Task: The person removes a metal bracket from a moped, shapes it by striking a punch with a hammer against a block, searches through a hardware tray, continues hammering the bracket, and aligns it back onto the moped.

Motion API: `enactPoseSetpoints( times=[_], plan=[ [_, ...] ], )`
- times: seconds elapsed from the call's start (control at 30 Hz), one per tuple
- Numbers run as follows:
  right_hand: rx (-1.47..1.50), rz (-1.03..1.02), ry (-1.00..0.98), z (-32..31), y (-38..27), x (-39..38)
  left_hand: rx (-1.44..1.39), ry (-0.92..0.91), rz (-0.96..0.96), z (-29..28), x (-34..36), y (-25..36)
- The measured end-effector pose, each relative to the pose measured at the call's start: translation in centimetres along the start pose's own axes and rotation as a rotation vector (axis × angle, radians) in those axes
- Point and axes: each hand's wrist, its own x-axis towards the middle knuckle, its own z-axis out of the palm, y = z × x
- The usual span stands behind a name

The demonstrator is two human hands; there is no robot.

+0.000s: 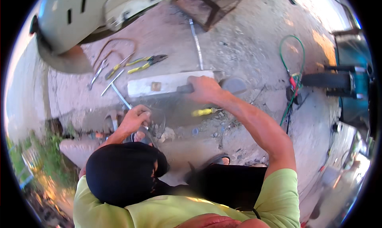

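Observation:
My right hand [203,88] is closed on a dark grey block [184,88] at the near edge of a pale board [141,86]. Lower left, my left hand [137,116] has curled fingers over the shaft of a metal T-handled tool [121,96]; what they grip is unclear. A yellow-handled tool [203,112] lies below the board. Beyond it lie yellow-handled pliers [145,63], a screwdriver [113,71], a wrench [97,74] and a long metal bar [195,41]. A hammer [114,120] is left of my left hand, and a round grey object [234,85] is right of the board.
A large grey metal body [67,17] hangs over the upper left, beside a rusty metal frame [213,9]. A green cable [283,43] runs down the right toward a teal machine with a black wheel [326,80]. Plants [24,156] grow at the lower left.

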Motion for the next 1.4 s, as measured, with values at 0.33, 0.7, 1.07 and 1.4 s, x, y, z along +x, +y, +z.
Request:
enactPoseSetpoints(
  times=[0.33,0.7,1.07,1.4],
  plan=[
    [0.483,0.063,0.177,0.8,-0.1,1.6,-0.32,0.503,-0.063,-1.1,-12.9,-10.5],
    [0.413,0.052,0.205,-0.1,-7.5,3.9,-0.218,0.638,-0.031,-0.6,-18.4,-10.7],
    [-0.113,-0.004,0.156,7.3,-7.0,8.9,-0.254,0.722,-0.099,5.4,-20.6,-17.1],
    [-0.008,-0.016,0.262,6.1,-2.6,8.2,-0.304,0.651,-0.191,3.5,-20.3,-13.9]
  ],
)
